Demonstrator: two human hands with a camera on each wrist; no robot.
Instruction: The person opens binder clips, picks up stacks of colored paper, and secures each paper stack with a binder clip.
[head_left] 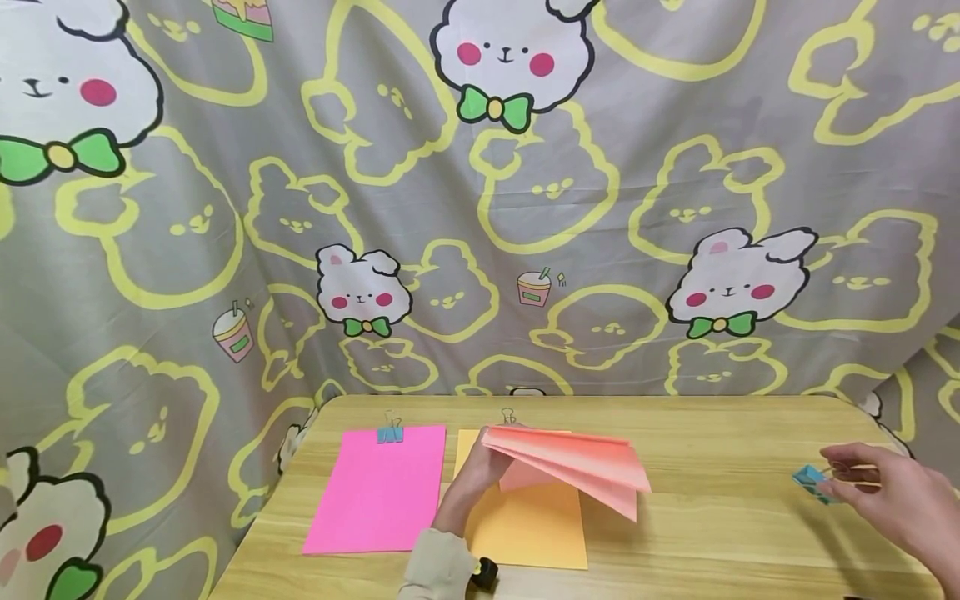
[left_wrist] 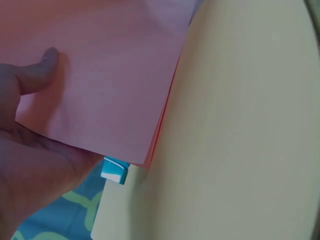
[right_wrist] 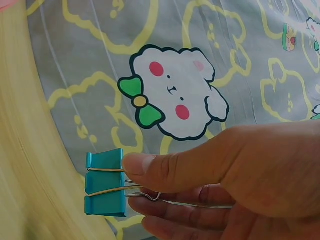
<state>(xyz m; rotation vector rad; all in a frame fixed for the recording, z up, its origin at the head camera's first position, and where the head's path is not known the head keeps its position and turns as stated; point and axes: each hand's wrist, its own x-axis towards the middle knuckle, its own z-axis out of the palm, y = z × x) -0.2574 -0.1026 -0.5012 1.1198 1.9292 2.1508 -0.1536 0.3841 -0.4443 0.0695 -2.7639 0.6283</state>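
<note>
My left hand [head_left: 486, 463] grips a stack of salmon-pink paper [head_left: 577, 462] by its left edge, raised over the orange-yellow paper [head_left: 525, 529]. The stack's sheets fan apart at the right. In the left wrist view the thumb presses flat on the top sheet [left_wrist: 110, 90], with the other fingers hidden beneath. Out at the right side of the table, my right hand [head_left: 896, 492] pinches a teal binder clip [right_wrist: 106, 185] by its wire handles, between thumb and fingers. The clip's body points left, apart from the paper.
Bright pink paper [head_left: 386, 500] lies at the left of the wooden table [head_left: 720, 533], with a teal binder clip [head_left: 390, 435] on its top edge. Another clip's wire handle [head_left: 508, 415] stands at the orange-yellow paper's top. A patterned grey curtain [head_left: 585, 217] hangs behind the table.
</note>
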